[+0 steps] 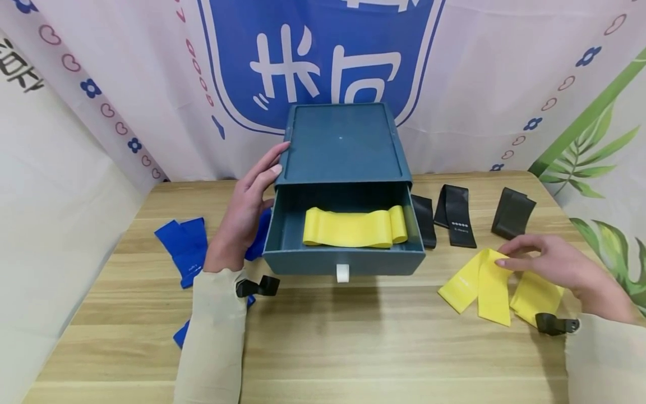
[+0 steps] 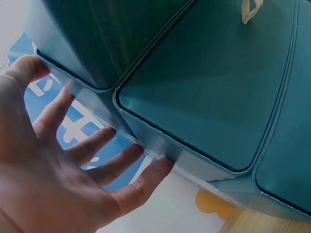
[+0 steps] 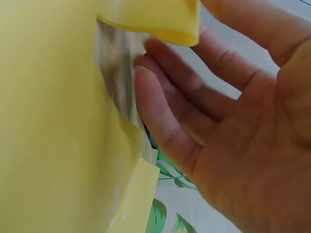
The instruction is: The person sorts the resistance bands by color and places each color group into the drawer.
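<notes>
A dark teal drawer box (image 1: 348, 143) stands at the back of the table with its drawer (image 1: 303, 262) pulled out. One yellow resistance band (image 1: 348, 229) lies loosely rolled inside. My left hand (image 1: 247, 205) rests spread fingertips against the box's left side; the left wrist view shows them along the teal edge (image 2: 160, 145). On the right, my right hand (image 1: 550, 261) pinches the folded top of another yellow resistance band (image 1: 492, 286) between thumb and fingers. That band's loop (image 3: 150, 22) fills the upper part of the right wrist view. A third yellow band (image 1: 537, 297) lies under this hand.
Black bands (image 1: 456, 216) lie right of the box, with another black band (image 1: 512, 213) farther right. Blue bands (image 1: 187, 247) lie left, some partly behind my left arm. A printed cloth (image 1: 444, 112) hangs behind the wooden table (image 1: 353, 348). The drawer has a white knob (image 1: 342, 273).
</notes>
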A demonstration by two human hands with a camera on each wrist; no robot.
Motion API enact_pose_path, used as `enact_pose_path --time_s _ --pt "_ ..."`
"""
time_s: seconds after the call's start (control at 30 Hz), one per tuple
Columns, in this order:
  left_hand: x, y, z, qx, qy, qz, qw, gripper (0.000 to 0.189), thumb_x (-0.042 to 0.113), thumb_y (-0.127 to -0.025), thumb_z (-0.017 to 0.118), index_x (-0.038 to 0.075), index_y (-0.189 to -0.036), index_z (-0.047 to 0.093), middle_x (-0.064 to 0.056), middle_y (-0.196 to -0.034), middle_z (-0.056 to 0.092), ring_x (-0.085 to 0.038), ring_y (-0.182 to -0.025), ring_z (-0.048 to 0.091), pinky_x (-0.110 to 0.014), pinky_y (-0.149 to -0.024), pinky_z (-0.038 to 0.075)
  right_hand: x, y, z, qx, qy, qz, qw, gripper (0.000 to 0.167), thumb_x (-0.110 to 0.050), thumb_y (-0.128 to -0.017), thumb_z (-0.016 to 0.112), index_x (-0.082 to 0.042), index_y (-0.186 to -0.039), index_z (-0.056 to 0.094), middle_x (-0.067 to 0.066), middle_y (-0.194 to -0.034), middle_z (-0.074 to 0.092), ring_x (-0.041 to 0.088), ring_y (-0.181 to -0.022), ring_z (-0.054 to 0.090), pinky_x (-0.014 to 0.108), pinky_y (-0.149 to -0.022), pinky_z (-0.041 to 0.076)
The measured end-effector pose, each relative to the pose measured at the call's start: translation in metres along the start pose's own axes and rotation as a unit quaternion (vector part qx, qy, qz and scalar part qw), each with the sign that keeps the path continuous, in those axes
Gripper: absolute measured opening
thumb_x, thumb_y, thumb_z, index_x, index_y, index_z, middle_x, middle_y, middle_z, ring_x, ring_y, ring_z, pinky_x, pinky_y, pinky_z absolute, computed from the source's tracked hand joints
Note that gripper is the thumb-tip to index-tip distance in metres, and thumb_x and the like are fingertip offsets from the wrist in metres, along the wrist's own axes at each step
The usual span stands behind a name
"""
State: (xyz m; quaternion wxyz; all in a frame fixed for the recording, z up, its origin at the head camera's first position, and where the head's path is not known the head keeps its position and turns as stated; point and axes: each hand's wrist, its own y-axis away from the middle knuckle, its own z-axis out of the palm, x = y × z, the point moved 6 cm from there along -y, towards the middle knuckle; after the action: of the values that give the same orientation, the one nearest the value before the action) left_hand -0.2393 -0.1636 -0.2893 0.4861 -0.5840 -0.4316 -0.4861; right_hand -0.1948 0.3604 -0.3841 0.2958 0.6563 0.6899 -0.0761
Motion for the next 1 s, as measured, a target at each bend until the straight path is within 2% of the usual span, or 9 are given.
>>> enact_pose_path --time_s 0.07,0.2,0.27,0.43,0.53,0.77,1.0 --pt "0.000 0.000 0.000 0.000 -0.001 -0.001 1.0000 0.051 0.040 -0.113 0.046 0.037 -0.164 0.046 0.007 -0.176 0.034 -0.029 -0.159 0.034 -0.075 -0.121 0.035 0.000 0.001 0.001 -0.009 -0.010 -0.010 0.9999 0.048 -0.046 -0.100 0.076 -0.007 -0.129 0.074 0.016 -0.128 0.074 0.026 -0.117 0.065 0.032 -0.083 0.050" --pt "0.000 0.000 0.001 0.000 -0.001 -0.001 1.0000 0.051 0.040 -0.113 0.046 0.038 -0.164 0.046 0.007 -0.176 0.034 -0.029 -0.159 0.034 -0.075 -0.121 0.035 0.001 0.002 0.003 -0.032 -0.037 -0.030 0.9984 0.049 -0.034 -0.104 0.073 0.000 -0.138 0.067 0.017 -0.129 0.075 -0.003 -0.101 0.066 0.024 -0.080 0.056" --pt "-0.001 0.000 0.000 0.001 0.001 0.000 1.0000 0.051 0.040 -0.113 0.046 0.038 -0.163 0.047 0.007 -0.176 0.034 -0.029 -0.159 0.034 -0.075 -0.121 0.036 0.002 0.003 0.003 -0.036 -0.046 -0.030 0.9978 0.050 -0.032 -0.104 0.073 0.001 -0.141 0.065 0.017 -0.129 0.076 -0.010 -0.097 0.064 0.022 -0.080 0.057" --pt "-0.001 0.000 0.000 0.001 0.003 0.001 1.0000 0.051 0.040 -0.113 0.046 0.038 -0.163 0.046 0.007 -0.176 0.035 -0.029 -0.159 0.034 -0.075 -0.121 0.036 0.002 0.003 0.002 -0.025 -0.039 -0.024 0.9986 0.053 -0.036 -0.103 0.074 -0.001 -0.141 0.067 0.011 -0.123 0.077 -0.007 -0.095 0.064 0.023 -0.079 0.055" --pt "-0.002 0.000 0.000 0.002 0.001 0.000 1.0000 0.051 0.041 -0.113 0.046 0.039 -0.164 0.046 0.008 -0.176 0.034 -0.028 -0.159 0.034 -0.075 -0.121 0.035 -0.001 0.002 -0.001 -0.010 -0.032 -0.019 0.9992 0.052 -0.040 -0.101 0.076 -0.002 -0.137 0.070 0.007 -0.117 0.077 0.000 -0.095 0.063 0.023 -0.077 0.053" --pt "-0.002 0.000 0.001 0.004 -0.004 -0.002 1.0000 0.052 0.045 -0.112 0.048 0.040 -0.164 0.045 0.012 -0.176 0.033 -0.026 -0.159 0.034 -0.072 -0.123 0.035 -0.015 0.012 -0.015 0.053 -0.043 -0.019 0.9975 0.036 -0.042 -0.097 0.081 -0.012 -0.117 0.078 -0.006 -0.096 0.075 0.003 -0.086 0.063 0.022 -0.073 0.049" --pt "-0.003 0.000 0.001 0.005 -0.003 -0.004 1.0000 0.051 0.045 -0.112 0.048 0.041 -0.163 0.046 0.012 -0.176 0.034 -0.026 -0.159 0.034 -0.072 -0.123 0.035 -0.035 0.032 -0.031 0.103 -0.082 -0.035 0.9907 0.023 -0.033 -0.096 0.084 -0.013 -0.106 0.079 -0.010 -0.084 0.070 0.008 -0.078 0.063 0.023 -0.067 0.046"
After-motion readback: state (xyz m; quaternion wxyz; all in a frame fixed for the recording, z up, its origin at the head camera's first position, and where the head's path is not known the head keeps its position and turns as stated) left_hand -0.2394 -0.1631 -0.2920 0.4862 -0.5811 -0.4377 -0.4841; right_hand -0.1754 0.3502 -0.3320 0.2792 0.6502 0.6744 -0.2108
